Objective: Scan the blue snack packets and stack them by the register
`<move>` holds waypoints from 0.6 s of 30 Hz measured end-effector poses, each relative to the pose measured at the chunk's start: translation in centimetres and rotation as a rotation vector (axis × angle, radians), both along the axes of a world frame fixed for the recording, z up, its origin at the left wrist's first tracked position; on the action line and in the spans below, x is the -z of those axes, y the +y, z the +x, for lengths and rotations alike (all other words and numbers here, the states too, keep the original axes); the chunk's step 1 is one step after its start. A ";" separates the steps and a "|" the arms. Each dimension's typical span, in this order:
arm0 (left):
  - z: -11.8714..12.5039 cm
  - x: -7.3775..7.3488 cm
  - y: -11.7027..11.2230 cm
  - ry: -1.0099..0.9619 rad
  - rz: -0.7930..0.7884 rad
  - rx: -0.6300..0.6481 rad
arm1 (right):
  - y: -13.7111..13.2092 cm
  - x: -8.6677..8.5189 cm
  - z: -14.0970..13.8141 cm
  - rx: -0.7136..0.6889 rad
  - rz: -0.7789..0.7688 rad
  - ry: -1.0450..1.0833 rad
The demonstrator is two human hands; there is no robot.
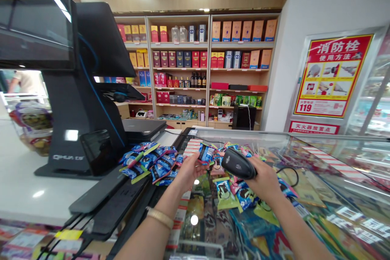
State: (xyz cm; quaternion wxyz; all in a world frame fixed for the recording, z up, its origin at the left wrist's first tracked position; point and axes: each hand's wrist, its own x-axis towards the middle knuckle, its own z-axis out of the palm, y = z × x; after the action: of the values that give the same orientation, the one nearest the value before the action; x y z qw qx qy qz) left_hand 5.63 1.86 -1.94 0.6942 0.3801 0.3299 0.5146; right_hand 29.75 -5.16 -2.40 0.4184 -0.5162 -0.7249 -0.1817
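Observation:
Between the fingers of my left hand (190, 170) is a small blue snack packet (207, 152), its printed side facing up. My right hand (264, 178) is wrapped round a black barcode scanner (238, 163), whose head points left toward that packet. Under and around the scanner, loose packets (227, 195) in blue, green and pink lie on the glass top. A heap of similar blue packets (152, 160) sits left of my left hand, beside the till stand. The fingers under the scanner's handle are partly hidden.
A black point-of-sale terminal (88, 89) stands on the white counter (27, 187) at left, with flat dark devices (112, 203) and cables before it. Goods show beneath the glass case (204, 219). Shelves of boxes (179, 59) line the back; a person's arm (14, 83) shows far left.

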 end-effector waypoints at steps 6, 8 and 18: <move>0.1 0.1 0.0 0.017 0.023 0.004 | 0.1 -0.1 0.2 -0.016 -0.045 -0.021; 0.1 0.1 -0.1 0.020 0.030 0.002 | 0.1 -0.1 0.2 -0.009 -0.051 -0.018; 0.2 -0.3 -0.2 -0.054 -0.015 -0.018 | 0.1 0.3 0.3 0.014 -0.026 -0.006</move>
State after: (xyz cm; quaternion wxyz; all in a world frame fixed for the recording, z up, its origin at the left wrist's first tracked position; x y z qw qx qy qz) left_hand 5.85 1.67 -1.67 0.7010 0.3579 0.3181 0.5284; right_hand 30.07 -5.04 -2.68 0.4080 -0.5259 -0.7251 -0.1767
